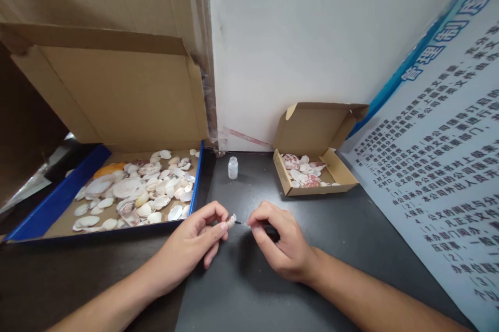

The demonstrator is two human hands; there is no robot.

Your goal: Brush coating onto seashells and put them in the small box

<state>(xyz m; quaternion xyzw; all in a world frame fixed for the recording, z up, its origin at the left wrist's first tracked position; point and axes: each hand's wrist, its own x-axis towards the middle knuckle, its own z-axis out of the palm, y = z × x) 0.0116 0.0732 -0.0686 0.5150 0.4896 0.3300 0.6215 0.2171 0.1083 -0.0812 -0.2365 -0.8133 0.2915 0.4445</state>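
Between the thumb and fingers of my left hand (197, 236) is a small speckled shell (232, 220). My right hand (283, 242) pinches a thin brush (242, 223), and its dark tip reaches to the shell's right side. Whether the tip touches the shell is hard to tell at this size. Most of the brush's handle is hidden by my right fingers. Beyond both hands, a small clear glass bottle (233, 169) stands upright on the dark table (234, 298), with no cap visible on it.
To the left, a blue-edged cardboard box (197, 176) with its lid raised holds many loose shells (156, 186). A smaller open cardboard box (323, 189) with shells (306, 168) stands at the back right. A printed poster (436, 166) leans along the right side.
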